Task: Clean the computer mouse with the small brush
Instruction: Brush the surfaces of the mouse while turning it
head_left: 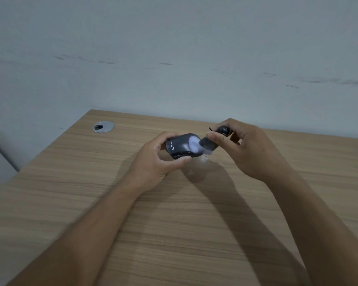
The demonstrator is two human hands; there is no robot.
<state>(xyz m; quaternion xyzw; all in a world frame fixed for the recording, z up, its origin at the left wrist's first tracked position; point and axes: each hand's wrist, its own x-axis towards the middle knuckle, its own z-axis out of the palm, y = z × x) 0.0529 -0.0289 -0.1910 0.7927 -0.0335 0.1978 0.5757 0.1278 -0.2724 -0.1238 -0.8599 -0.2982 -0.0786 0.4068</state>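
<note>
A black computer mouse (pixel 180 147) with white lettering is held just above the wooden desk (pixel 174 223), tilted on its side. My left hand (pixel 157 162) grips it from the left, thumb below and fingers over the top. My right hand (pixel 250 149) holds a small black brush (pixel 210 142) by its round handle. The pale bristles of the brush lie against the right end of the mouse and look blurred.
A silver cable grommet (pixel 103 127) is set into the desk at the back left. A pale wall (pixel 174 58) rises right behind the desk's far edge. The desk's left edge runs diagonally toward me.
</note>
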